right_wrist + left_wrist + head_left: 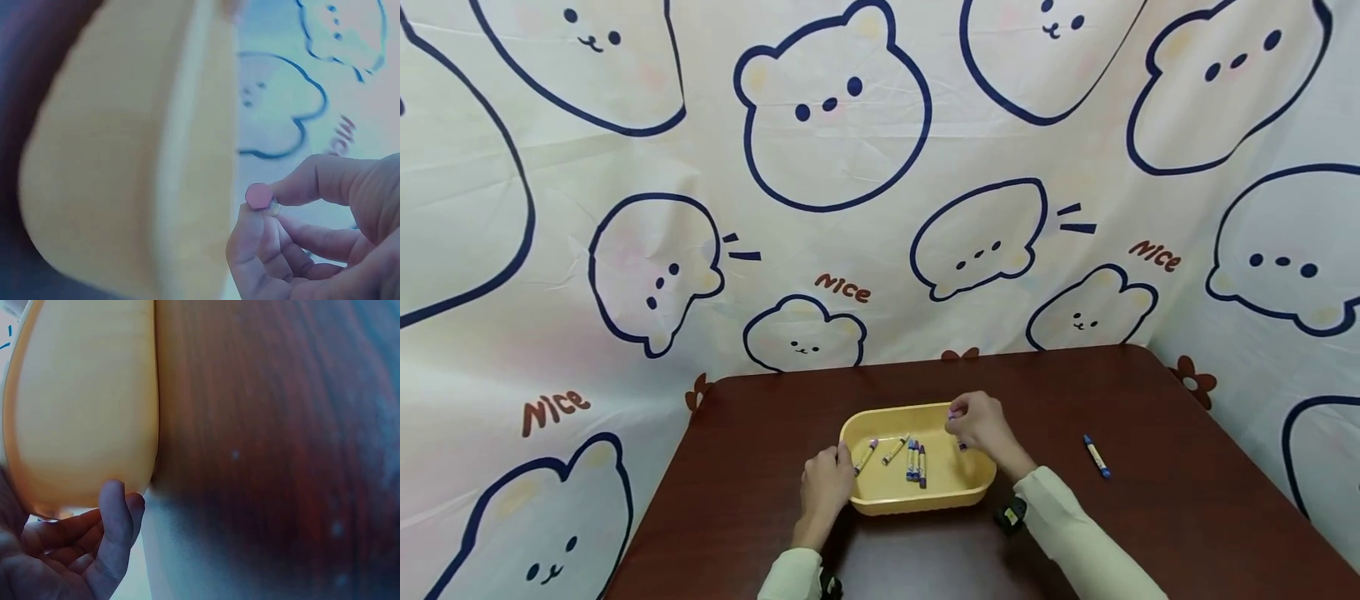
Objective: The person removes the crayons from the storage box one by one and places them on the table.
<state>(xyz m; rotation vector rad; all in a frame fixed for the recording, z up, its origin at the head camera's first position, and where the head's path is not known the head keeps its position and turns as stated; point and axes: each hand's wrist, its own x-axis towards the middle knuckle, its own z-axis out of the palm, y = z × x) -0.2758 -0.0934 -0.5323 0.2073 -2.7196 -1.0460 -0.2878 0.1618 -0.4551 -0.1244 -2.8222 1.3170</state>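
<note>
A yellow plastic tray sits on the table with several paper-wrapped crayons inside. Three of them, a blue-ended crayon among them, lie side by side near its middle. A purple-tipped crayon and a slanting crayon lie further left. My left hand grips the tray's left end, its fingers against the outer wall in the left wrist view. Over the tray's right end, my right hand pinches a crayon between thumb and finger; the pink end of this crayon faces the right wrist camera.
One blue-tipped crayon lies alone on the dark brown table, right of the tray. A pale cloth printed with bear outlines hangs behind the table and along both sides.
</note>
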